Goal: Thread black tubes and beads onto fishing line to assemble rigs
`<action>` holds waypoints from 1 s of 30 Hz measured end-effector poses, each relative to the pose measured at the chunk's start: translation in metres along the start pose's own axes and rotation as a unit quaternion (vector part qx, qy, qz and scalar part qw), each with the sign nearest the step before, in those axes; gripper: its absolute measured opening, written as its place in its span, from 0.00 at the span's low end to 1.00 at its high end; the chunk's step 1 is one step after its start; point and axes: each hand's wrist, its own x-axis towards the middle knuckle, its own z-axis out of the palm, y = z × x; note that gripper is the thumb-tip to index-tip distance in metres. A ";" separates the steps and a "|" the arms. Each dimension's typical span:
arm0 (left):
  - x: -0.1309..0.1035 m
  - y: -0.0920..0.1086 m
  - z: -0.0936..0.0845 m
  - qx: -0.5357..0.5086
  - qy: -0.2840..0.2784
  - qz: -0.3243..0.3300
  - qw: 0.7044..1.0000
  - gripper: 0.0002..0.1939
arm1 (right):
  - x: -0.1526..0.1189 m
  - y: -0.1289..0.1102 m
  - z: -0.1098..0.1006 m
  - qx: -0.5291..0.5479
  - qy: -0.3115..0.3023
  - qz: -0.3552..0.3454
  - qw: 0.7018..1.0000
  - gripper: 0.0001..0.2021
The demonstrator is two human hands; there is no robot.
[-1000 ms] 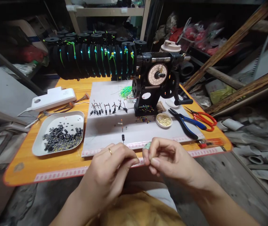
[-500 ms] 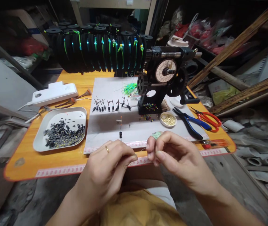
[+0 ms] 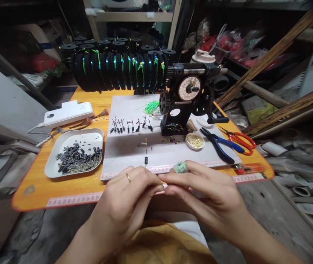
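My left hand is closed in a pinch, a gold ring on one finger. What its thumb and forefinger hold is too small to make out. Close against it, my right hand also has thumb and forefinger pressed together at the left fingertips; anything between them is hidden. A green speckled wrap covers one finger of the right hand. Just beyond the left hand, a small black cylinder lies on the white board, in line with a thin orange-tipped piece.
Left stands a white tray of small black parts. A black winding machine with line spools rises behind. To the right are a dish of gold bits, blue-handled pliers and red-handled scissors. Several wired black cylinders lie in a row.
My right hand has moved left, bringing its fingertips up to those of my left hand. Its fingers have straightened somewhat. The view has shifted slightly.
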 end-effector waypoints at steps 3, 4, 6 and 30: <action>0.000 0.001 0.000 -0.002 -0.004 0.006 1.000 0.10 | 0.000 0.001 -0.002 0.015 0.001 0.024 1.000 0.08; 0.000 0.001 -0.001 -0.003 -0.004 0.009 1.000 0.10 | -0.001 0.001 -0.003 0.019 0.001 0.030 0.999 0.08; 0.000 0.001 -0.001 -0.001 -0.003 0.013 1.000 0.10 | -0.002 0.001 -0.005 0.025 0.006 0.042 0.999 0.07; 0.003 -0.009 0.010 0.056 0.041 -0.012 0.998 0.07 | -0.006 0.012 0.011 -0.208 0.057 -0.073 0.974 0.09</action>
